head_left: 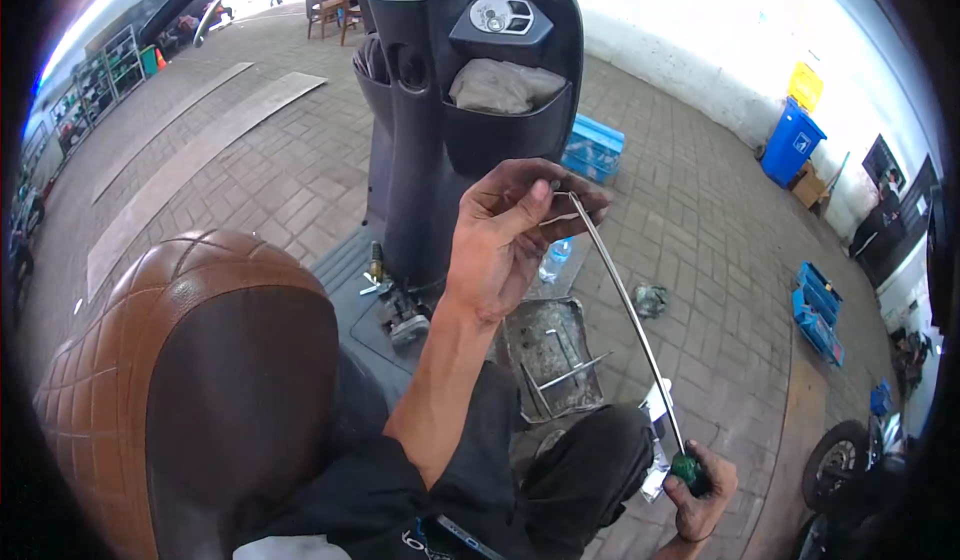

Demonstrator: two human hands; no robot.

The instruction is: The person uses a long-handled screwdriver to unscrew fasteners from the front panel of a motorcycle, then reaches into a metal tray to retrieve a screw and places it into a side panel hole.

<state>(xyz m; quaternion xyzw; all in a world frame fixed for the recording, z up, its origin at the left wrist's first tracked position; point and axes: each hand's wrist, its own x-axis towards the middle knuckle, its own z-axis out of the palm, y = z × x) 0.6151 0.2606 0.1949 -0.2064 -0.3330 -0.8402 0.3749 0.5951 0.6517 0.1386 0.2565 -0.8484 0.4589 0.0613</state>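
Observation:
My right hand (705, 492), low on the right, grips the green handle (686, 468) of a long screwdriver (634, 315). Its thin metal shaft slants up and left to my left hand (505, 225). There the thumb and fingers are pinched together at the screwdriver's tip, around something small and dark that I cannot make out. My left hand is raised in front of the scooter's dark front panel (470, 145), above the footboard. Below it, on the ground, lies a worn metal tray (515, 335) with several metal tools in it.
The scooter's brown quilted seat (215, 260) fills the left. A greasy metal part (405, 320) lies on the footboard. Blue toolboxes (597, 148) stand on the paving, with a blue bin (793, 142) by the wall. A motorcycle wheel (838, 465) and a person (880, 210) are at right.

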